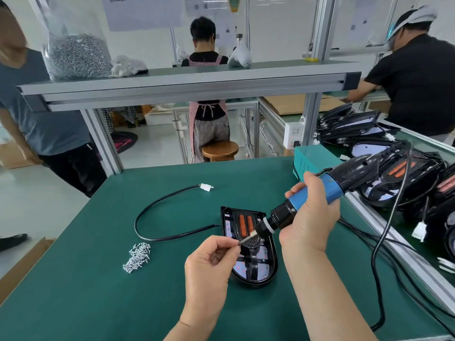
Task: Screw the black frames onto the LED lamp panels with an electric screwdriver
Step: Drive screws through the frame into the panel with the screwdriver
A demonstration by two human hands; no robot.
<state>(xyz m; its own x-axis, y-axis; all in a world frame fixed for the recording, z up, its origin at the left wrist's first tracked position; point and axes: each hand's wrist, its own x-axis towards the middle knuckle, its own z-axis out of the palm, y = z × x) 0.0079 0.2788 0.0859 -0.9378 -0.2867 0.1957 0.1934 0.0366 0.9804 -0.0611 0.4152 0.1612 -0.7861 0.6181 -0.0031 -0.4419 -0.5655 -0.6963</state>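
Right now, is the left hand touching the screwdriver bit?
Touching. The head view shows the left hand pinching the tip of the screwdriver bit between thumb and forefinger.

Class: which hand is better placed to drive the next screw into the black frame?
Right. The right hand grips the electric screwdriver, its bit over the black frame; the left hand only pinches the bit's tip.

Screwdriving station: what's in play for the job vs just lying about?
In play: electric screwdriver in right hand; left hand pinching a screw at its bit; lamp panel with black frame; loose screws pile.
Lying about: bag of screws on shelf; wooden stool; stacked lamps at right.
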